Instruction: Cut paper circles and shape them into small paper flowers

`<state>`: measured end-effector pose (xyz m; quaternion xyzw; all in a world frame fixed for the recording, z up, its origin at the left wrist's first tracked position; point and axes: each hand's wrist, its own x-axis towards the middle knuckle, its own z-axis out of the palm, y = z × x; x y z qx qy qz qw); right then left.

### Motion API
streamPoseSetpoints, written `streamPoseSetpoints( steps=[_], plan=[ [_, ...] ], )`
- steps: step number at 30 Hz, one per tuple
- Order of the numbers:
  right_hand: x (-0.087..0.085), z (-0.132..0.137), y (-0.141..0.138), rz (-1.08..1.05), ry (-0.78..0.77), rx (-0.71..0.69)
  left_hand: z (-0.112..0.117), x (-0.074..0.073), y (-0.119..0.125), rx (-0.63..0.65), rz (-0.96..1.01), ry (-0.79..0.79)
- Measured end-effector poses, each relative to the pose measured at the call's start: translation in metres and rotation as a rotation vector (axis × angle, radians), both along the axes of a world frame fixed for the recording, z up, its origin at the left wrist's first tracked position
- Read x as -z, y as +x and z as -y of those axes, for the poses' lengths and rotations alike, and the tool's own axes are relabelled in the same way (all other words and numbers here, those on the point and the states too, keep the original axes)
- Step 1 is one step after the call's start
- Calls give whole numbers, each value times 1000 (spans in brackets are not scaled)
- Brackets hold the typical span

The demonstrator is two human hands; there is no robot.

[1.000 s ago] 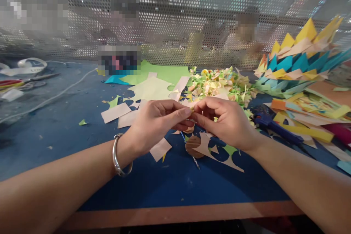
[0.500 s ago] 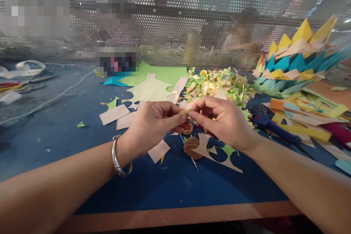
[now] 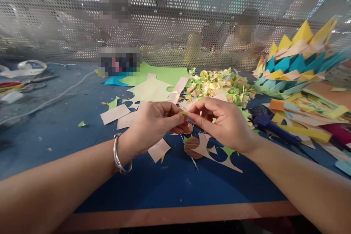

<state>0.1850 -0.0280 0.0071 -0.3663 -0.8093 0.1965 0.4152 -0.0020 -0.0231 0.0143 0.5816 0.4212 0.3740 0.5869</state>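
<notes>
My left hand (image 3: 153, 124), with a silver bangle (image 3: 118, 154) on its wrist, and my right hand (image 3: 222, 122) meet above the blue table (image 3: 60, 131). Both pinch one small yellowish paper piece (image 3: 184, 113) between thumb and fingertips. Under the hands lie cut paper scraps (image 3: 211, 151), a brown paper disc (image 3: 191, 146) and a thin pointed tool (image 3: 192, 157). A heap of small folded paper pieces (image 3: 219, 84) sits just behind my right hand.
A stack of spiky folded paper in yellow, teal and cream (image 3: 298, 58) stands at the right, with coloured strips (image 3: 307, 117) and a blue glue gun (image 3: 271, 126) before it. Green sheets (image 3: 161, 75) lie behind. Scissors (image 3: 22, 84) rest far left. A perforated screen (image 3: 175, 18) closes the back.
The hands have stayed together in the same spot; the fingers have shifted slightly on the small paper piece, and my view has barely moved.
</notes>
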Motion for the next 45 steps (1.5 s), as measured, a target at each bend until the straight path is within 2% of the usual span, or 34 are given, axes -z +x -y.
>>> streamPoseSetpoints(
  steps=[3, 11, 20, 38, 45],
  plan=[
    [-1, 2, 0, 8, -9, 12, 1, -1, 0, 11, 15, 1],
    [0, 0, 3, -102, -161, -15, 0, -1, -2, 85, 25, -70],
    [-1, -1, 4, -171, -266, -64, -2, 0, -3, 118, 4, -35],
    [-6, -1, 4, -240, -388, -129, -4, -6, -5, 105, -108, 210],
    [-5, -2, 5, -209, -381, -117, -4, -1, -6, 105, -163, 283]
  ],
)
